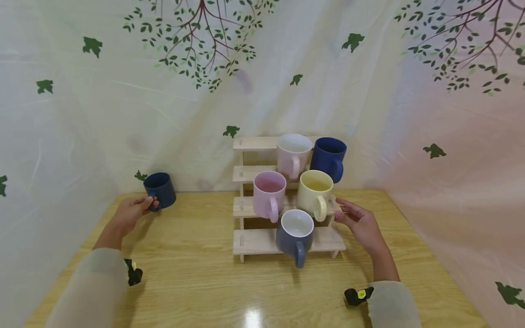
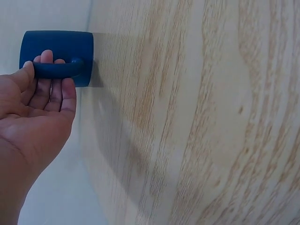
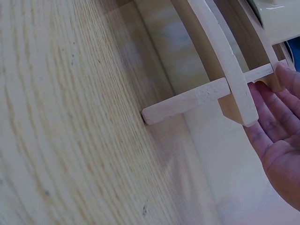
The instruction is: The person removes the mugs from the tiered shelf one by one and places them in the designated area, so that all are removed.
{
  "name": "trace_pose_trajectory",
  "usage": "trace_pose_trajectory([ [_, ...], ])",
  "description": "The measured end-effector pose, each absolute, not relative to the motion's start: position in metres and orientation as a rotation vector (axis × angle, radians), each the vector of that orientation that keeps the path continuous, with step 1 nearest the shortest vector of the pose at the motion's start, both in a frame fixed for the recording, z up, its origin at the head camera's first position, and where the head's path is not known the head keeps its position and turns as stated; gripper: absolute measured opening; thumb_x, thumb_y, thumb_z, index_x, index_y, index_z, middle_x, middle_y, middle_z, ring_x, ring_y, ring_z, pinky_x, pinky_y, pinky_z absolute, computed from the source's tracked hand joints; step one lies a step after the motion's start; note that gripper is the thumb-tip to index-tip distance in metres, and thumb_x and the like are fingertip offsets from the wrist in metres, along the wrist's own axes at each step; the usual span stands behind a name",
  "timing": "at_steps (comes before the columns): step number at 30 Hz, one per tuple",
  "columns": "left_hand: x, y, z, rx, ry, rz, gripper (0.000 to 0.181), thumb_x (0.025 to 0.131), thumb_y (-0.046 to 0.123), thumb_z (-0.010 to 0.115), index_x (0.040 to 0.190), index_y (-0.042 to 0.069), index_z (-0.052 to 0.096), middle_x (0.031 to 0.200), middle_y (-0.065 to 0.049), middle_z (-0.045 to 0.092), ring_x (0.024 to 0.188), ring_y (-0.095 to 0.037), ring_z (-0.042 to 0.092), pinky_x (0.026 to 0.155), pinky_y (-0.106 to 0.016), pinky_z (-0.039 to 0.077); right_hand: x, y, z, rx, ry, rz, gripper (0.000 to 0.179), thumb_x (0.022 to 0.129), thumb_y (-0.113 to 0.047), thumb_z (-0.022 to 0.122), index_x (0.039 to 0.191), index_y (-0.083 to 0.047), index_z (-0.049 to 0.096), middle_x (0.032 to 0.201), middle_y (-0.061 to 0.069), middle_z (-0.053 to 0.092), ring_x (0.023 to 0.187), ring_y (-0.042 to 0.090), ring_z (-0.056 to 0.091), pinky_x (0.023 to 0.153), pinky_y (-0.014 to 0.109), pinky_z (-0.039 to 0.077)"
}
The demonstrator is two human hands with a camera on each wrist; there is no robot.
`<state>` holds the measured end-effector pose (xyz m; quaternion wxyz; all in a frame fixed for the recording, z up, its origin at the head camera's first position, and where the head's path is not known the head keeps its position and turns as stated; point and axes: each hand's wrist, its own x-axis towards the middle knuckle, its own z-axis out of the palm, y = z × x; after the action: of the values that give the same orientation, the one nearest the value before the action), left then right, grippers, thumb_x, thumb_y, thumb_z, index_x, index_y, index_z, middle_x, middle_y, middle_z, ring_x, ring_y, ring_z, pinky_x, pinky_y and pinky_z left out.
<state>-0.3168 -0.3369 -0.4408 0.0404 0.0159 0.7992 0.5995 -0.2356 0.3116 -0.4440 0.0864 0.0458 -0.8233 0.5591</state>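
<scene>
At the left end of the table, my left hand (image 1: 133,212) grips a dark blue mug (image 1: 161,187) by its handle. In the left wrist view, the fingers curl behind the mug's handle (image 2: 56,70), with the thumb at one end of it. My right hand (image 1: 361,223) holds the right end of a stepped wooden rack (image 1: 254,243). In the right wrist view, its thumb lies on the shelf edge and its fingers reach underneath. Closest to that hand on the rack is a pale yellow mug (image 1: 313,187).
The rack also bears a grey-blue mug (image 1: 291,239) on its lowest step, a pink mug (image 1: 266,198) beside the yellow one, and a pale pink mug (image 1: 289,159) and a navy mug (image 1: 321,157) higher up. Behind the wooden table (image 1: 197,273) hangs a leaf-printed curtain (image 1: 184,114).
</scene>
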Motion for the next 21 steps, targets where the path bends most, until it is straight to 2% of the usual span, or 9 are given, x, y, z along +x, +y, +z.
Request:
trace_pose_trajectory([
  [6,-0.315,-0.336,-0.44,-0.037,2.478,1.888,0.057,0.107,0.02,0.055,0.141,-0.024,0.04,0.098,0.012,0.068,0.088,0.006,0.064,0.088,-0.021,0.056,-0.236,0.312,-0.444,0.123,-2.466,1.661,0.054,0.099,-0.032,0.07,0.146,-0.009,0.057,0.125,0.021,0.063,0.099,0.02,0.074,0.087,0.023,0.057],
  [8,-0.314,-0.336,-0.441,-0.093,2.455,1.979,0.047,0.104,0.018,0.061,0.134,-0.017,0.054,0.097,0.012,0.068,0.085,0.004,0.066,0.086,-0.021,0.057,-0.236,0.311,-0.442,0.117,-2.47,1.656,0.054,0.099,-0.032,0.07,0.146,-0.008,0.057,0.126,0.021,0.063,0.1,0.024,0.073,0.088,0.026,0.058],
  [10,-0.313,-0.337,-0.44,-0.164,2.395,2.125,0.031,0.101,0.015,0.066,0.122,-0.007,0.068,0.091,0.012,0.068,0.081,0.0,0.068,0.082,-0.021,0.058,-0.235,0.311,-0.44,0.109,-2.473,1.653,0.054,0.099,-0.032,0.07,0.146,-0.008,0.057,0.126,0.021,0.064,0.101,0.026,0.073,0.088,0.028,0.058],
  [13,-0.311,-0.337,-0.436,-0.259,2.377,2.27,0.008,0.098,0.013,0.07,0.101,0.007,0.074,0.083,0.013,0.069,0.075,-0.004,0.067,0.073,-0.018,0.058,-0.234,0.31,-0.438,0.108,-2.474,1.654,0.053,0.099,-0.03,0.07,0.145,-0.007,0.057,0.127,0.023,0.063,0.101,0.027,0.073,0.089,0.029,0.059],
  [15,-0.309,-0.334,-0.43,-0.314,2.429,2.279,0.008,0.097,0.015,0.072,0.099,0.008,0.073,0.081,0.012,0.068,0.072,-0.004,0.066,0.071,-0.017,0.058,-0.233,0.31,-0.437,0.113,-2.462,1.666,0.052,0.099,-0.027,0.07,0.145,-0.006,0.057,0.127,0.024,0.064,0.1,0.026,0.073,0.088,0.027,0.058],
  [21,-0.308,-0.326,-0.411,-0.268,2.66,2.097,0.029,0.096,0.033,0.074,0.111,0.009,0.069,0.085,0.02,0.066,0.075,0.0,0.066,0.072,-0.013,0.055,-0.229,0.308,-0.436,0.117,-2.451,1.696,0.051,0.1,-0.024,0.07,0.146,-0.006,0.056,0.127,0.026,0.063,0.099,0.022,0.073,0.087,0.024,0.058],
])
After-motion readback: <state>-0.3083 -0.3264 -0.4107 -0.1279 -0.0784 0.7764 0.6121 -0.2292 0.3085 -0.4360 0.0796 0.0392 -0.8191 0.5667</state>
